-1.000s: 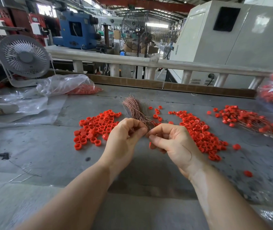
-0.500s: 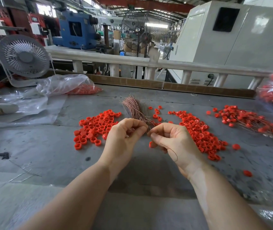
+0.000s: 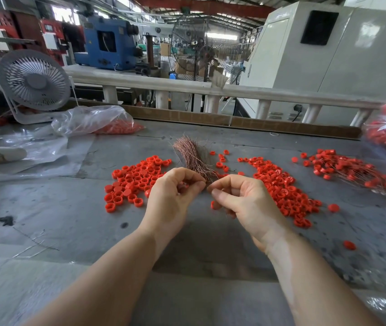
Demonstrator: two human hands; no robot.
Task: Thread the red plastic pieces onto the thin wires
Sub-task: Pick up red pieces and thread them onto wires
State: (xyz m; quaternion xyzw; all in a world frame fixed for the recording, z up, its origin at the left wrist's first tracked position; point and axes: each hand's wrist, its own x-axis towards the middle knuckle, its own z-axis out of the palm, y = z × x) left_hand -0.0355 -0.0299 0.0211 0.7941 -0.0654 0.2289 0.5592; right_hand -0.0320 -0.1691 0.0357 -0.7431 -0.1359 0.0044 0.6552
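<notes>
Wire bundle [image 3: 193,158] stayed fanned on the table, just beyond the pinch; the loop seen under the right wrist had gone. Left hand [image 3: 173,198] and right hand [image 3: 246,203] were pinching fingertip to fingertip, probably on one strand, too thin to confirm. Red piece [image 3: 213,204] sat under the right fingers, not yet threaded.

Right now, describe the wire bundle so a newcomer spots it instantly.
Start at the grey table and find the two big spreads of red caps. The wire bundle lies in the gap between them, just beyond the hands. It is the only coppery, brush-like tuft; everything around it is red plastic.
</notes>
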